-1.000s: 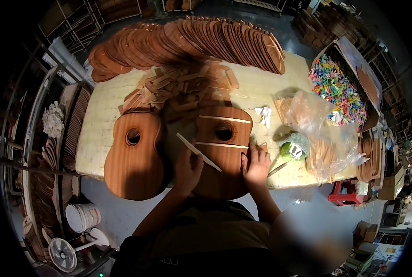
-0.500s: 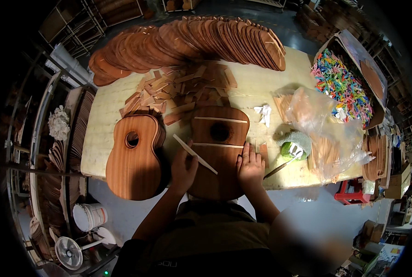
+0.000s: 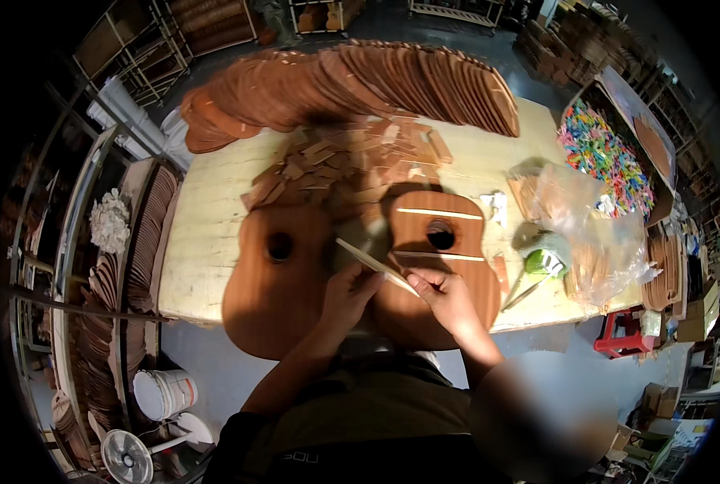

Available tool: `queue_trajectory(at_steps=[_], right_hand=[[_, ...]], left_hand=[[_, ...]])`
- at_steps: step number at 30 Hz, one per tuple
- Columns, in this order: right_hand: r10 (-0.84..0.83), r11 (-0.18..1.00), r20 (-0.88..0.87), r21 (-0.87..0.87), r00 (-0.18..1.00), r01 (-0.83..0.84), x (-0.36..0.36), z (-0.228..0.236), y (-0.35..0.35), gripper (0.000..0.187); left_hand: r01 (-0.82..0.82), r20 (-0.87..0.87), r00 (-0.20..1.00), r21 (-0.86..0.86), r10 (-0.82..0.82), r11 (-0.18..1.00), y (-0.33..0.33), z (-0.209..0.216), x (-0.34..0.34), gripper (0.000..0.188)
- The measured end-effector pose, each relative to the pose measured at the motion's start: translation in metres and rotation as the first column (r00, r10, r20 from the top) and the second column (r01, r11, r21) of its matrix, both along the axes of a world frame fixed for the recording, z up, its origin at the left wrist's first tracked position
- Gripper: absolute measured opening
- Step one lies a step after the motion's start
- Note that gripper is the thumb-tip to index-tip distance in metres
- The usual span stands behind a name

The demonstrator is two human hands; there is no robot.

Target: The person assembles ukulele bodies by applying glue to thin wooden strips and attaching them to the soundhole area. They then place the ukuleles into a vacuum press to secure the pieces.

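Observation:
A thin pale wooden strip [image 3: 368,260] slants between my hands, above the guitar boards. My left hand [image 3: 350,295] pinches it along its middle, while the fingers of my right hand [image 3: 447,297] close on its lower right end. Under my right hand lies a brown guitar-shaped board [image 3: 465,278] with a round sound hole. Two pale strips cross this board, an upper one [image 3: 439,214] above the hole and a lower one [image 3: 441,256] below it. To the left rests another guitar-shaped board [image 3: 273,298] with a sound hole; my left hand is beside its right edge.
Small wood pieces [image 3: 312,157] lie heaped behind the boards. A long row of guitar-shaped plates [image 3: 360,85] leans along the table's far side. At right are a green container [image 3: 544,263] with a brush [image 3: 529,292], a plastic bag [image 3: 606,262] and a box of coloured clips [image 3: 606,161].
My right hand has left the board's surface and now grips the strip's lower end. The strip has been raised off the board. The view has shifted, so the table appears further right.

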State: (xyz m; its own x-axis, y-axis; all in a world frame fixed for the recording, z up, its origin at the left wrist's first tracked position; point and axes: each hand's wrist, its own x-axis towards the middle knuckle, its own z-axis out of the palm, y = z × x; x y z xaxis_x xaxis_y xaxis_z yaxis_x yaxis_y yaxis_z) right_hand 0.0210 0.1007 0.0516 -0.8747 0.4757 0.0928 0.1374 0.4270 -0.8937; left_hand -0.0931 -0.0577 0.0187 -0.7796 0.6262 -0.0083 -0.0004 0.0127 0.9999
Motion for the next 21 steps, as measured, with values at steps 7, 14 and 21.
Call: queue_trajectory(at_steps=[7,14,21], right_hand=[[-0.023,0.978,-0.023,-0.206,0.999,0.017,-0.091,-0.008,-0.092,0.011],[0.175,0.681,-0.289,0.726,0.941,0.097,-0.193,-0.041,-0.097,0.023],[-0.008,0.686,-0.151,0.718,0.989,0.115,-0.193,-0.05,-0.115,0.042]], left_hand=[[-0.167,-0.082,0.982,0.071,0.172,0.983,-0.102,-0.011,-0.069,0.017],[-0.306,-0.581,0.774,0.006,0.252,0.952,-0.159,-0.026,-0.159,0.019],[-0.187,-0.54,0.834,-0.077,0.117,0.979,-0.167,-0.045,-0.171,0.015]])
